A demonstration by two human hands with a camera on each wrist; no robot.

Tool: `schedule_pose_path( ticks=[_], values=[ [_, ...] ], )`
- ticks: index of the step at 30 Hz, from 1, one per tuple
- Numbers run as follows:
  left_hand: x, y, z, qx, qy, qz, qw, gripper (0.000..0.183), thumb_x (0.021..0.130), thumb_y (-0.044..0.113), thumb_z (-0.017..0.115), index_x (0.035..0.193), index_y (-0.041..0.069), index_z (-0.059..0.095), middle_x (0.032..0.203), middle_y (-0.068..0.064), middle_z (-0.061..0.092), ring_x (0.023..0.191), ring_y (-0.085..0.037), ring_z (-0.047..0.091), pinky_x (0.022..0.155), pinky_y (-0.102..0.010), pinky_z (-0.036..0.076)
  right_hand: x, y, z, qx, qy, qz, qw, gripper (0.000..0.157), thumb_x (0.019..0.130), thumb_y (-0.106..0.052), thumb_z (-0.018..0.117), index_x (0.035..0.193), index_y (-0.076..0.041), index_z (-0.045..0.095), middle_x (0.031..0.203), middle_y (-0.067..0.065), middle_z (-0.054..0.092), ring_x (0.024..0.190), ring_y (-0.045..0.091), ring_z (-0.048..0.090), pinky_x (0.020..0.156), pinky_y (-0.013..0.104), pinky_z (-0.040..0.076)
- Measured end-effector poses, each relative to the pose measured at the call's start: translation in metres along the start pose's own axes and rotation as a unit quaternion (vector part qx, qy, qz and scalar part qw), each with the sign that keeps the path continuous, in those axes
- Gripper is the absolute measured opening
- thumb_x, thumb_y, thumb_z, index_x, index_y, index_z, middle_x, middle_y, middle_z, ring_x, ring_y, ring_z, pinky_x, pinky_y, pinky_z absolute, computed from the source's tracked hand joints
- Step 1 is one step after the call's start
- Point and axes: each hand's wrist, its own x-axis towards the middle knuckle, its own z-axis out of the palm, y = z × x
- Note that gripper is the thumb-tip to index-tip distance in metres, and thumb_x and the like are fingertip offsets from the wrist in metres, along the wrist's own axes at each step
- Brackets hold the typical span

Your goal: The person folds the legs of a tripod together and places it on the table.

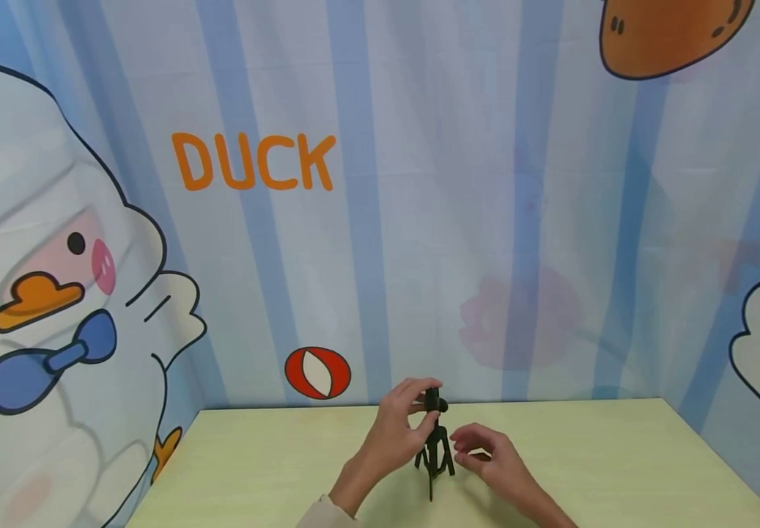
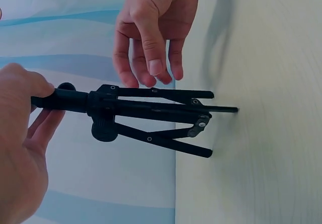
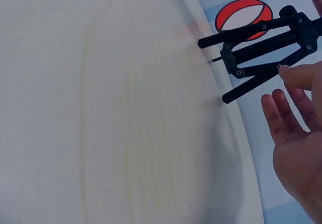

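Note:
A small black tripod (image 1: pixel 434 441) stands upright over the table, its legs partly spread. My left hand (image 1: pixel 396 433) pinches the tripod's top between thumb and fingers. To the right of the legs, my right hand (image 1: pixel 495 460) is held with relaxed, slightly bent fingers. In the left wrist view, the tripod (image 2: pixel 151 110) shows hinged braces between its legs and a round knob near the upper joint. The thumb of the right hand (image 3: pixel 302 153) overlaps one leg in the right wrist view.
The pale yellow tabletop (image 1: pixel 254 469) reaches back to a hanging curtain (image 1: pixel 419 220) with blue stripes. Printed on the curtain are a duck, a red and white ball and the word DUCK.

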Motion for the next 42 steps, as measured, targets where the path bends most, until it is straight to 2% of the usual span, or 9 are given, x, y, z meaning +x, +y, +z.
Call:
schedule_pose_path(
  ticks=[2, 5, 9, 13, 18, 23, 32, 42],
  values=[
    [0.0, 0.0, -0.001, -0.004, -0.004, -0.002, 1.0, 0.047, 0.093, -0.011, 0.07, 0.134, 0.01, 0.063, 0.122, -0.011, 0.065, 0.105, -0.022, 0.071, 0.089, -0.027, 0.06, 0.0, 0.001, -0.001, 0.007, -0.016, -0.001, 1.0, 0.027, 0.095, 0.005, 0.07, 0.121, 0.004, 0.066, 0.11, 0.022, 0.069, 0.1, 0.02, 0.068, 0.083, 0.026, 0.06],
    [-0.001, -0.002, -0.002, -0.012, -0.008, -0.003, 0.9999, 0.049, 0.092, -0.014, 0.069, 0.134, 0.013, 0.063, 0.125, -0.008, 0.065, 0.107, -0.024, 0.071, 0.091, -0.026, 0.059, -0.001, 0.004, -0.001, 0.026, -0.051, -0.024, 0.998, 0.027, 0.097, 0.007, 0.066, 0.123, 0.007, 0.064, 0.115, 0.026, 0.068, 0.106, 0.023, 0.068, 0.088, 0.026, 0.059],
    [0.0, -0.002, -0.003, -0.028, -0.011, -0.015, 0.9994, 0.051, 0.092, -0.018, 0.066, 0.13, 0.015, 0.065, 0.128, -0.006, 0.061, 0.11, -0.027, 0.07, 0.093, -0.027, 0.058, -0.002, 0.007, 0.001, 0.041, -0.087, -0.054, 0.994, 0.026, 0.098, 0.007, 0.063, 0.124, 0.011, 0.062, 0.115, 0.032, 0.066, 0.106, 0.021, 0.069, 0.091, 0.027, 0.059],
    [0.0, -0.005, -0.004, -0.036, -0.006, -0.028, 0.9989, 0.052, 0.091, -0.021, 0.064, 0.127, 0.016, 0.067, 0.123, -0.005, 0.06, 0.111, -0.027, 0.069, 0.093, -0.027, 0.058, -0.001, 0.009, 0.002, 0.043, -0.11, -0.071, 0.99, 0.025, 0.098, 0.008, 0.062, 0.122, 0.013, 0.062, 0.112, 0.032, 0.067, 0.103, 0.023, 0.069, 0.091, 0.03, 0.059],
    [-0.001, -0.007, -0.006, -0.031, 0.002, -0.028, 0.9991, 0.054, 0.089, -0.024, 0.063, 0.126, 0.015, 0.069, 0.117, -0.005, 0.063, 0.109, -0.026, 0.069, 0.091, -0.028, 0.06, 0.002, 0.009, 0.005, 0.042, -0.134, -0.07, 0.988, 0.026, 0.097, 0.007, 0.063, 0.123, 0.013, 0.064, 0.115, 0.033, 0.067, 0.105, 0.031, 0.07, 0.094, 0.031, 0.058],
    [-0.001, -0.005, -0.007, -0.023, 0.003, -0.03, 0.9993, 0.052, 0.09, -0.022, 0.064, 0.126, 0.015, 0.069, 0.118, -0.004, 0.064, 0.108, -0.026, 0.069, 0.09, -0.028, 0.06, 0.003, 0.009, 0.006, 0.044, -0.14, -0.051, 0.988, 0.027, 0.095, 0.008, 0.065, 0.122, 0.011, 0.066, 0.118, 0.032, 0.067, 0.106, 0.032, 0.07, 0.092, 0.03, 0.059],
    [-0.002, -0.006, -0.007, -0.013, -0.001, -0.011, 0.9999, 0.052, 0.089, -0.022, 0.064, 0.127, 0.013, 0.068, 0.12, -0.007, 0.066, 0.108, -0.019, 0.069, 0.087, -0.025, 0.06, 0.005, 0.006, 0.009, 0.026, -0.145, -0.011, 0.989, 0.022, 0.093, 0.009, 0.067, 0.115, 0.009, 0.067, 0.114, 0.026, 0.069, 0.101, 0.028, 0.07, 0.085, 0.027, 0.059],
    [-0.002, -0.005, -0.008, -0.01, -0.005, -0.014, 0.9998, 0.051, 0.091, -0.021, 0.064, 0.129, 0.014, 0.067, 0.122, -0.005, 0.065, 0.109, -0.02, 0.068, 0.089, -0.024, 0.059, 0.005, 0.009, 0.011, 0.005, -0.148, -0.04, 0.988, 0.021, 0.094, 0.009, 0.066, 0.114, 0.002, 0.068, 0.108, 0.019, 0.069, 0.098, 0.023, 0.07, 0.086, 0.031, 0.059]
  ],
)
